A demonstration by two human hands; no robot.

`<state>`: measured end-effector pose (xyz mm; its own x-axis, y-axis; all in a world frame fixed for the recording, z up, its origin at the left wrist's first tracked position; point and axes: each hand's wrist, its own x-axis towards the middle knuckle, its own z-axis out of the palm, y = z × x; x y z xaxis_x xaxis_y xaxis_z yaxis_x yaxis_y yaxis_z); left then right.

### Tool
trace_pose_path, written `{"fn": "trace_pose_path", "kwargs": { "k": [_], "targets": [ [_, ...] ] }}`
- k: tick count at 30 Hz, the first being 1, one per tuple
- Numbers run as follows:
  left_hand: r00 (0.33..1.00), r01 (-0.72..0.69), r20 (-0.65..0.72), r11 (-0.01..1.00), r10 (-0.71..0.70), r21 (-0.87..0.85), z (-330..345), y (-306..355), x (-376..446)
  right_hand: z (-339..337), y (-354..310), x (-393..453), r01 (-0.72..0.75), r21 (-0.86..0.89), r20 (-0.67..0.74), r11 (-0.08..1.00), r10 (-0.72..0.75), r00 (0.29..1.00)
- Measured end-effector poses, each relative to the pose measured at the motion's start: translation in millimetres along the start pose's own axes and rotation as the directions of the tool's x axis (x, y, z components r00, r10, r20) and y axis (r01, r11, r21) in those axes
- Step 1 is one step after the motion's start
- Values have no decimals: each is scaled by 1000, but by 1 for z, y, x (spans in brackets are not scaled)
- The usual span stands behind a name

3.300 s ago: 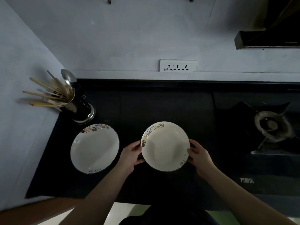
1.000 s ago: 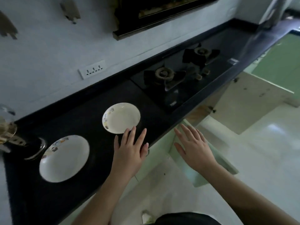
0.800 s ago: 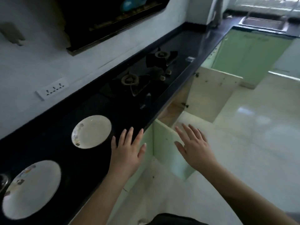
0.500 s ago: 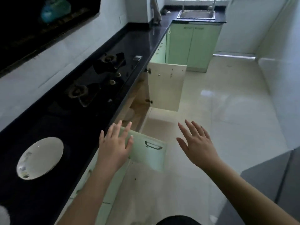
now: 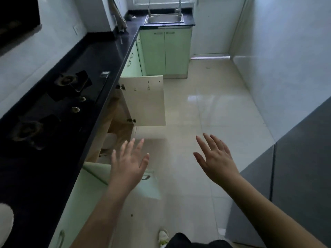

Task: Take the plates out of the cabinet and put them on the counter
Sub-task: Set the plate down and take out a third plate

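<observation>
L hand (image 5: pixel 128 164): mine, fingers spread wide, holding nothing.
R hand (image 5: pixel 215 159): same, spread, empty.
Plates (image 5: pixel 109 143): in open cabinet (image 5: pixel 114 126), just beyond L fingertips.
Counter (image 5: pixel 44 167): left of L hand; one plate (image 5: pixel 5 222) on it.

Glossy black counter (image 5: pixel 100 56), dark and smooth. Floor (image 5: pixel 206 111) of pale polished tile, throwing back the light. Cabinet (image 5: pixel 118 126) inside looks like bare wood, doors smooth pale green. Far end, a shiny metal sink (image 5: pixel 163 19). Pale plates (image 5: pixel 109 143) inside, smooth.

plates (image 5: pixel 109 143) in cabinet (image 5: pixel 114 126) under counter (image 5: pixel 100 56)
</observation>
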<state>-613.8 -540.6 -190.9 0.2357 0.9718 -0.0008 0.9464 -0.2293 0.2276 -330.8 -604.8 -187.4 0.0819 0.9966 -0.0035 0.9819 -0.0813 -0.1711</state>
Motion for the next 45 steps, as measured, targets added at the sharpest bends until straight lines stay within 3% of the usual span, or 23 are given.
{"fn": "trace_pose_path", "kwargs": {
  "k": [11,20,33,40,45],
  "targets": [
    [977,-199,74,980,197,12,8,26,103,7,32,48,-184,-28,-12,983,184,983],
    [975,-191,126,980,184,48,39,81,190,12,96,137,-188,-3,4,982,188,982],
    [998,20,59,996,-26,91,29,172,304,-13,178,303,86,54,27,995,-88,996],
    [989,147,19,985,-149,91,41,147,332,-13,168,367,208,78,67,975,-213,975],
    [973,215,-100,976,-210,43,29,118,364,-8,140,424,309,54,85,950,-313,946]
  ]
}}
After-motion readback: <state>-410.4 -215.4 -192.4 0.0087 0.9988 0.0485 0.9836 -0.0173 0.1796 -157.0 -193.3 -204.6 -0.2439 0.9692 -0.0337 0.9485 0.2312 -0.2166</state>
